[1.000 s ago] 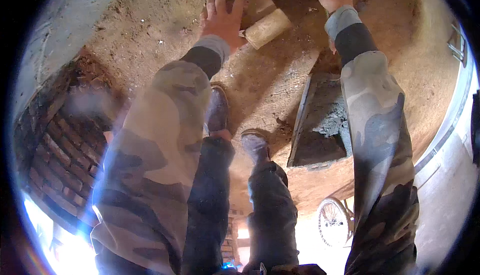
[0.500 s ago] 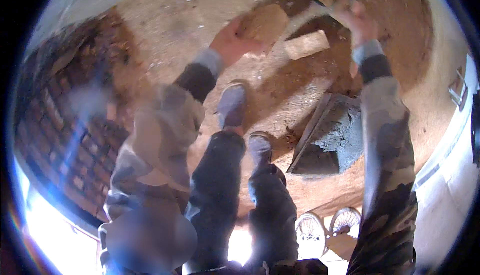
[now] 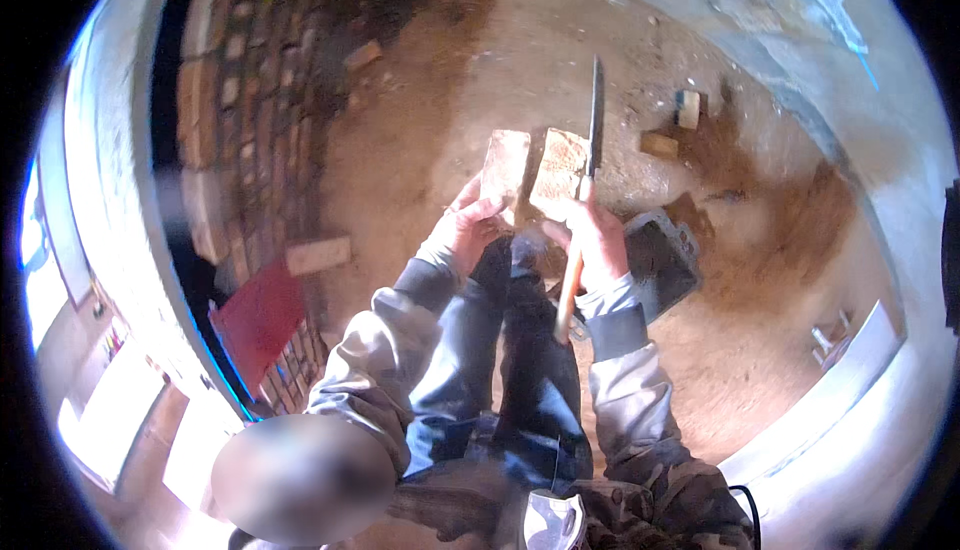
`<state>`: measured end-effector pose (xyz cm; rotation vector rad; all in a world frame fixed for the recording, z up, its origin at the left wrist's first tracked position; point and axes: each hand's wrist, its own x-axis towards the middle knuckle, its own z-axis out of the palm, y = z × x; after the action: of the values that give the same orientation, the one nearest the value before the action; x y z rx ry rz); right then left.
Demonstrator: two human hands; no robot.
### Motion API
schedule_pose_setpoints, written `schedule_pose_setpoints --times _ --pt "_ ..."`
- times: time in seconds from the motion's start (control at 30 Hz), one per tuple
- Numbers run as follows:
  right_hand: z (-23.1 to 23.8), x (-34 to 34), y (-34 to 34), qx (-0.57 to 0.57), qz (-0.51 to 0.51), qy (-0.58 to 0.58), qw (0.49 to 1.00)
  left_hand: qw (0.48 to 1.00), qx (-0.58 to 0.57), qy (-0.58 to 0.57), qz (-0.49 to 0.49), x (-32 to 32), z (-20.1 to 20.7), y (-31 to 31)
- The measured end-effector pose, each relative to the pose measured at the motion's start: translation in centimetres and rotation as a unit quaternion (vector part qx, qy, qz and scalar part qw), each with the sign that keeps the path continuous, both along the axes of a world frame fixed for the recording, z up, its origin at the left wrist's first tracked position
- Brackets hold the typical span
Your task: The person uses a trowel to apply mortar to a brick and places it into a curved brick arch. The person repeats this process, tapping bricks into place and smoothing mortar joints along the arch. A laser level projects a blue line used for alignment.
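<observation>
In my left hand (image 3: pixel 465 222) is a pale reddish brick (image 3: pixel 506 166), gripped by its lower end and tilted up in front of me. My right hand (image 3: pixel 598 242) is closed around a tool with a long, narrow dark blade (image 3: pixel 597 115) and a wooden handle (image 3: pixel 571 290); the blade points away from me. A second, yellowish brick (image 3: pixel 560 168) stands upright at that hand's thumb, seemingly held along with the tool. A narrow gap separates the two bricks. Partly behind my right wrist lies a dark tub (image 3: pixel 660 268).
Stacked bricks (image 3: pixel 245 100) line the left side, with a red panel (image 3: pixel 262 322) leaning near them. Two loose bricks, one brown (image 3: pixel 658 145) and one pale (image 3: pixel 688 109), lie on the dirt floor ahead right. A pale wall (image 3: pixel 880 290) curves along the right.
My hands have come up from reaching near the floor and closer together, with a brick raised in each. My view has turned, showing more of the stacked bricks and a doorway at left.
</observation>
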<state>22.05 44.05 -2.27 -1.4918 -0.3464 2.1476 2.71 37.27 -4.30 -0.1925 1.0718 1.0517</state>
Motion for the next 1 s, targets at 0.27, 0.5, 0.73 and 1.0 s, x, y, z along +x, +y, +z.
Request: schedule_pose_setpoints --times 0.27,0.5,0.73,1.0 --pt "0.6 -5.8 -5.5 0.048 0.177 -0.071 0.981 0.966 0.124 0.125 0.187 -8.1 14.0 -13.6" --pt "-0.1 -6.6 -12.9 0.150 0.350 -0.277 0.882 0.892 0.248 -0.220 0.307 -16.3 19.1 -24.3" --pt "10.8 -10.7 -27.8 0.045 0.200 -0.310 0.928 0.741 0.299 -0.466 0.380 -28.1 21.0 -30.5" --pt "14.1 -16.0 -36.8 -0.025 0.230 -0.325 0.917 0.855 0.225 -0.243 0.400 -41.2 32.9 -43.2"
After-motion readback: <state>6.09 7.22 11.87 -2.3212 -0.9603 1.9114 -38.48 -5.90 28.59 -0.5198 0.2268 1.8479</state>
